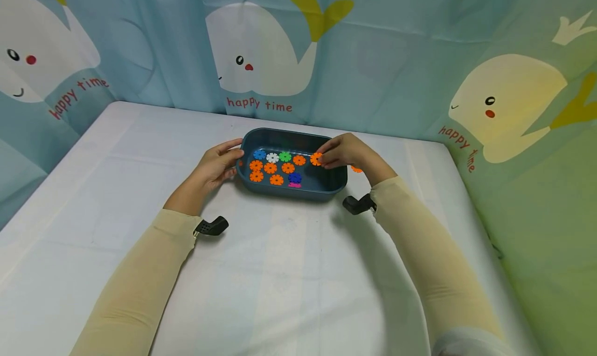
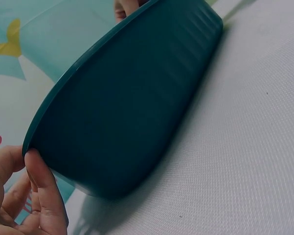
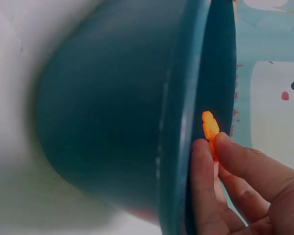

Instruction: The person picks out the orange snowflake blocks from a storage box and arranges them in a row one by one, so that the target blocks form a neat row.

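A dark teal plastic basin (image 1: 298, 193) stands on the table, holding several flower-shaped plastic discs. Most are orange, such as one orange disc (image 1: 276, 180); among the others are a white disc (image 1: 272, 158), a green disc (image 1: 285, 157) and a dark blue disc (image 1: 295, 178). At the basin's left end my left hand (image 1: 218, 163) pinches the rim between thumb and finger. Over the right part of the basin, my right hand (image 1: 345, 151) pinches an orange disc (image 3: 211, 128) between thumb and fingertips, just inside the wall.
Part of another orange disc (image 1: 356, 169) shows outside the basin, beside the right wrist. A pale cloth covers the table (image 1: 261, 273). Behind it hangs a whale-printed curtain (image 1: 382, 66), which also runs along both sides.
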A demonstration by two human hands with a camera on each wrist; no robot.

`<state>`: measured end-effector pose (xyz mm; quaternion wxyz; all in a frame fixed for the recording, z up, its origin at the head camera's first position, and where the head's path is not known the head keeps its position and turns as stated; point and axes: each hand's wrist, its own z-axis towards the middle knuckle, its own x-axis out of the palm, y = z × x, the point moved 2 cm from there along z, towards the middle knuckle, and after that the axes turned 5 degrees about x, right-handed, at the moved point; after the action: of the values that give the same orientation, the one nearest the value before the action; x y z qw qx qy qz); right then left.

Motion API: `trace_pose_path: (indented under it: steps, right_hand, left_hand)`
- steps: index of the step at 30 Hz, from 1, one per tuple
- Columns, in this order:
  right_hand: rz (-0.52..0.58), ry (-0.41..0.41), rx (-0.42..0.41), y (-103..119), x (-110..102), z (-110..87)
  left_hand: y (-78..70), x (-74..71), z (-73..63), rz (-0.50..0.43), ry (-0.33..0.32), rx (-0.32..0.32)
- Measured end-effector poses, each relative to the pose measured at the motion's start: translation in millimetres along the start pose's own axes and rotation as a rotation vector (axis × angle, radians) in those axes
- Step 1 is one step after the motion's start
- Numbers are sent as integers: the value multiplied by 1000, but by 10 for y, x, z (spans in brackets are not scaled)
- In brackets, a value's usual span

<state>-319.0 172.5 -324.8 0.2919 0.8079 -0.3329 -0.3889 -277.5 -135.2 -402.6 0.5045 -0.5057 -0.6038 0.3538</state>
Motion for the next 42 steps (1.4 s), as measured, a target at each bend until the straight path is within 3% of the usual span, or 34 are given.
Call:
trace_pose_path:
  steps: [10,42]
  right_hand:
    - [-27,-11,-16,13,-56,-37]
    - [91,-44,-44,-120,-335,-130]
  left_hand:
    - [2,-1,-3,2,-1,2]
    - [2,2,-2,2,-3,7]
